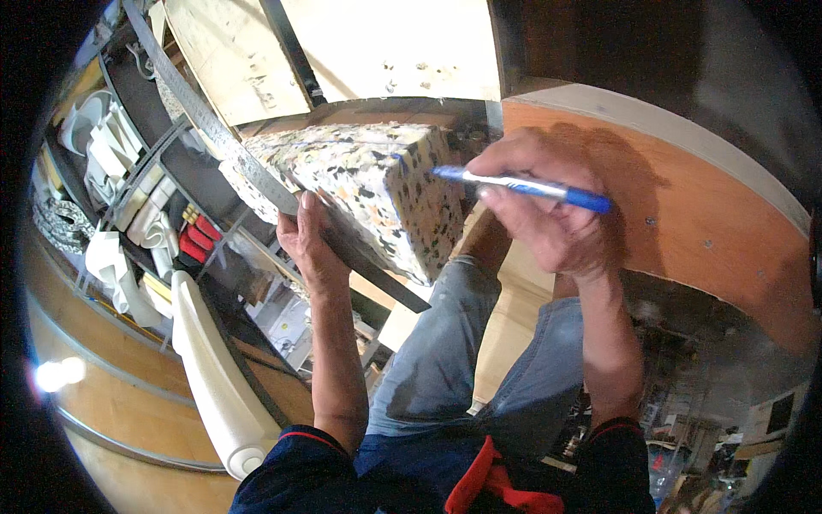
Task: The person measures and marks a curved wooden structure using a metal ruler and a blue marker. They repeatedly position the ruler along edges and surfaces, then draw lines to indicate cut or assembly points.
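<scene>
Foam block (364, 176) is pale, angular, flecked black and orange.

Foam block (355, 176) before you, boards (394, 43) behind it | metal strip (247, 161) in your left hand (313, 253), slanting across the block's left side | pen (522, 183) in your right hand (556, 227), beside the block's right end | shelving (188, 163) at your left | panel (685, 214) at your right

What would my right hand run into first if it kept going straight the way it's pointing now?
Probably the speckled foam block, near its end, with the blue-and-white pen in your right hand touching first. The remaining gap is unclear from this single view.
</scene>
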The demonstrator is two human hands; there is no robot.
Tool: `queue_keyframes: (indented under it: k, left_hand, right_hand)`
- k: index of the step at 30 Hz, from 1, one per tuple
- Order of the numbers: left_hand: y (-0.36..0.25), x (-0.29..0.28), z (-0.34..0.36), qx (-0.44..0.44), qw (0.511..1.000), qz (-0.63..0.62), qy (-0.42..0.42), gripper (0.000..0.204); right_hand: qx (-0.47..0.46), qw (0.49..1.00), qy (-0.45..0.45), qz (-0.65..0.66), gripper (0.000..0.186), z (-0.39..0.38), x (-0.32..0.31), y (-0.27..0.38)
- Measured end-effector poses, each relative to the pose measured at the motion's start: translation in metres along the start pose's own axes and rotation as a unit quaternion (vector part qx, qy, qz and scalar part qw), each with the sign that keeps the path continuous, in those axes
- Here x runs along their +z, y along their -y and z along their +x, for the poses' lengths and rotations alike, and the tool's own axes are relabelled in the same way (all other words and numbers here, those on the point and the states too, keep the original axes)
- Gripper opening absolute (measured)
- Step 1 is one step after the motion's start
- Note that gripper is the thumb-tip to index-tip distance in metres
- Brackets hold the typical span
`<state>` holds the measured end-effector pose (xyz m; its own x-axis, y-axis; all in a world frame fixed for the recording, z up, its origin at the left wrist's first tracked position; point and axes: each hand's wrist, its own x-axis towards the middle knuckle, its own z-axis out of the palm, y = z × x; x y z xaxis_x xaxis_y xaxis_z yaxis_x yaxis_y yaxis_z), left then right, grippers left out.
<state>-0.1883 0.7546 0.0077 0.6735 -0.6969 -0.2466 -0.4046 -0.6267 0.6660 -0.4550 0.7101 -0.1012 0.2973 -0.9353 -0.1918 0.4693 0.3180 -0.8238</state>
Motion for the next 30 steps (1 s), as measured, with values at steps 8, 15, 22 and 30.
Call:
queue_keyframes:
  k: [8, 15, 22, 30]
  left_hand:
    - [0.006, -0.001, 0.001, -0.017, 0.993, -0.115, 0.033, 0.021]
    - [0.006, -0.003, -0.001, 0.000, 0.989, -0.142, 0.028, 0.021]
    - [0.026, -0.003, 0.004, 0.022, 0.977, -0.207, 0.042, 0.022]
    - [0.056, -0.022, 0.008, 0.105, 0.943, -0.309, 0.063, 0.023]
  right_hand:
    - [0.068, 0.992, 0.036, -0.097, 0.011, -0.017, -0.022, 0.027]
    - [0.034, 0.984, 0.020, -0.172, 0.012, -0.025, -0.028, 0.017]
    - [0.011, 0.969, 0.058, -0.241, 0.010, -0.029, -0.030, 0.008]
    - [-0.050, 0.925, 0.279, -0.254, 0.011, -0.013, -0.048, 0.011]
